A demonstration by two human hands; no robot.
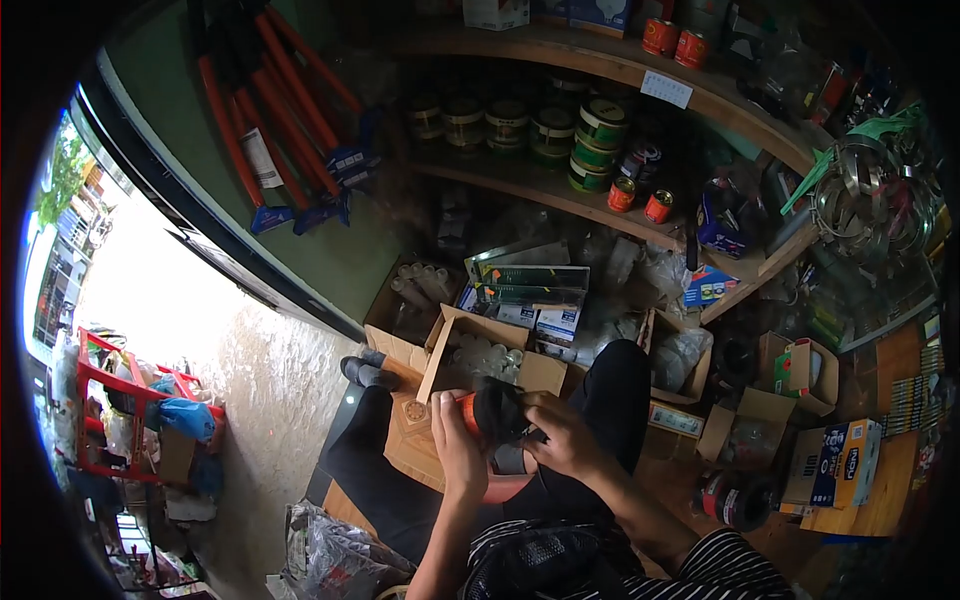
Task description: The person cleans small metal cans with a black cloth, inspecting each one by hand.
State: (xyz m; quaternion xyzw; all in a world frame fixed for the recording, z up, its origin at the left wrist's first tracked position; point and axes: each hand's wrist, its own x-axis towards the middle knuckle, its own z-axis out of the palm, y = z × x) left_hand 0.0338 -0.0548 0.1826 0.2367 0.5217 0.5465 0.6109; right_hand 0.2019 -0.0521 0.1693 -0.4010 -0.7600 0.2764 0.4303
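Note:
In front of my lap, my left hand (457, 438) is wrapped around a red round object (472, 412) that looks like a small can. A dark black piece (500, 408), perhaps cloth, covers its right side. My right hand (565, 434) pinches the edge of this black piece, with its fingers bent. Where the red part ends under the black one is hidden. Just beyond my hands stands an open cardboard box (432, 362) holding several clear glass or plastic pieces (485, 358).
Shelves (560, 190) ahead carry several tins (603, 124) and small red cans (621, 194). Bolt cutters with orange handles (270, 110) hang on the left wall. Open cartons (750, 430) and a battery-like box (832, 464) are at right. A red rack (110, 400) stands near the doorway.

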